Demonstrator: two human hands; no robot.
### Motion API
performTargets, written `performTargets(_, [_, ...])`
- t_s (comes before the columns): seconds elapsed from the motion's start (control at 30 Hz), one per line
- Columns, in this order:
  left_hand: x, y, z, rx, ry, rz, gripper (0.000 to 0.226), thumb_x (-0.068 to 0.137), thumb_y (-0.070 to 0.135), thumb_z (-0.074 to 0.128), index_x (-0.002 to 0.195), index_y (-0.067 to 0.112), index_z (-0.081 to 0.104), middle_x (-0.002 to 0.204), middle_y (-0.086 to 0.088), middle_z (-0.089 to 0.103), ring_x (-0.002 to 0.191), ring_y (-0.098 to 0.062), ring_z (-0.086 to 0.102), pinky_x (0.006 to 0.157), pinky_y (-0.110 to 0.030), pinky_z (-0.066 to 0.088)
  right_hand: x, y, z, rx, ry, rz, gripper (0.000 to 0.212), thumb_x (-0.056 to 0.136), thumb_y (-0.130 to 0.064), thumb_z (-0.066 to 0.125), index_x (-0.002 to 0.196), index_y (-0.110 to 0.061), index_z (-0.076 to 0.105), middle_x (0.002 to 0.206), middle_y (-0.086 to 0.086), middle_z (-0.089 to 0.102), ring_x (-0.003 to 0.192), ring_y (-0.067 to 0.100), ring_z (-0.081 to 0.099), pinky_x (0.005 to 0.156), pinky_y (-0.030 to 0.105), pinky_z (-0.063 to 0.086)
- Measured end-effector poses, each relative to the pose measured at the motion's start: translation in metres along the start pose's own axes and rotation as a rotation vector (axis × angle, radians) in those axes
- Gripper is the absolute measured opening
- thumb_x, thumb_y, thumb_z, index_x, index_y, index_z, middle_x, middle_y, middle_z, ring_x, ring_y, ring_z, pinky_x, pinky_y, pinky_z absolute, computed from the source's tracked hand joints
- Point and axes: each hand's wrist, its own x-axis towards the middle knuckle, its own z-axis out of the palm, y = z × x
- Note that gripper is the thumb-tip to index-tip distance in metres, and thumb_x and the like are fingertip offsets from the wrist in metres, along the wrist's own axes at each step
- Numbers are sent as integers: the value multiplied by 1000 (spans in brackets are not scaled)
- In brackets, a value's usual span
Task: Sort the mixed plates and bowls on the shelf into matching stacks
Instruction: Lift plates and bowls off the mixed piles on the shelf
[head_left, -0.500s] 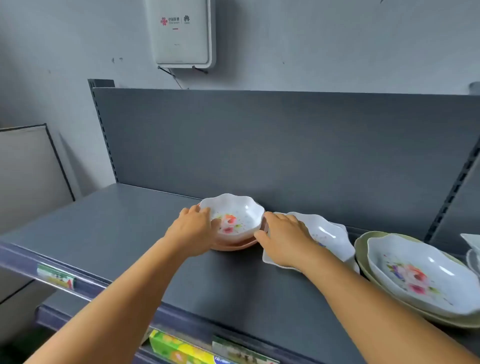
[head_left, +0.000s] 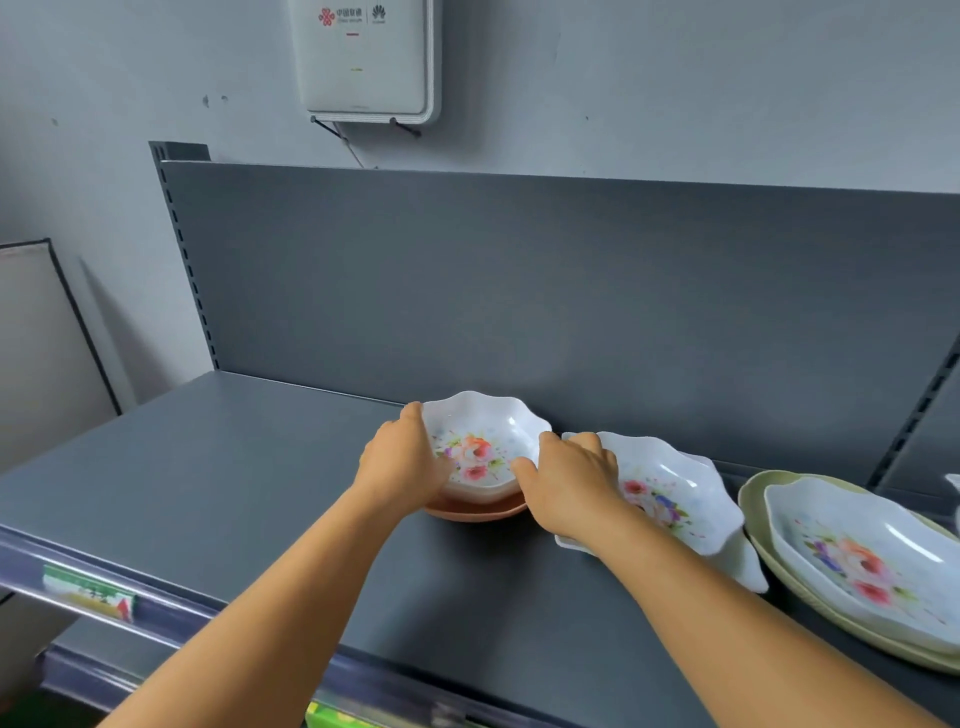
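Above shelf (head_left: 249, 483): wall box (head_left: 366, 54), Huawei logo, Chinese lettering.

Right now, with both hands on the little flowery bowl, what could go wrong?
The bowl sits on an orange plate, so the plate may slide or come up with it. The right hand is close to the white dish beside it and could bump it. The left hand holds only the rim, so the bowl might tip.

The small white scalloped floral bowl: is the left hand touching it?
Touching. The head view shows the left hand curled against the small white scalloped floral bowl's left rim, no gap; the right hand holds the opposite side.
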Motion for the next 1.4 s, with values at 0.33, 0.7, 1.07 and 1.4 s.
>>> performTargets(0.33, [-10,15,-8,-212,134,-51,61,86,-1,48,143,7,29,135,-15,47,118,-35,49,80,-34,42,-4,9,1,317,228,20,29,97,-29,42,112,-5,50,119,11,56,118,27,45,93,35,39])
performTargets(0.7, [-28,69,17,-211,5,143,8,77,13,54,84,9,55,73,0,58,63,-22,52,55,-33,41,-31,88,-29,363,306,271,33,95,-28,45,119,-6,52,119,14,55,94,29,52,74,31,40])
performTargets(1.07, [-43,101,52,-177,-118,182,6,88,14,50,88,8,51,65,2,44,55,-17,42,44,-26,25,-52,124,-34,338,237,408,14,95,-18,43,97,-6,49,92,8,51,76,24,46,46,24,27])
performTargets(1.4, [-45,105,64,-129,-105,192,24,89,21,58,106,3,59,107,-17,63,102,-32,57,69,-27,39,-54,127,-31,290,251,424,23,96,-17,45,113,-3,53,111,12,57,79,23,46,45,21,24])
